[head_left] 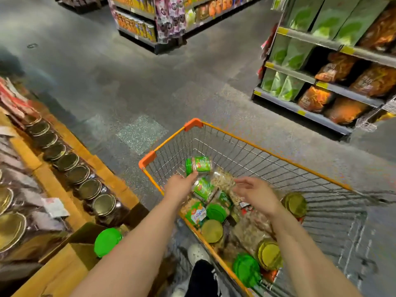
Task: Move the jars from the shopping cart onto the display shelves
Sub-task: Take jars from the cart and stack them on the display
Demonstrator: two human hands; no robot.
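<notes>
An orange-rimmed wire shopping cart (257, 146) stands in front of me, holding several jars with green or gold lids and bags of nuts. One green-lidded jar (199, 165) lies on its side at the cart's far end. My left hand (180, 186) reaches in, its fingertips touching that jar's lower edge; a second green-labelled jar (202, 188) lies just right of the hand. My right hand (255, 195) hovers over the jars with fingers spread, holding nothing. On the left is the wooden display shelf (64, 273) with a row of gold-lidded jars (85, 188) and one green-lidded jar (107, 241).
A metal shelf unit (300, 108) with green and orange snack bags stands to the right of the cart. Another stocked shelf unit (150, 28) is far ahead across the grey floor. My white shoe (198, 252) is between the cart and the wooden shelf.
</notes>
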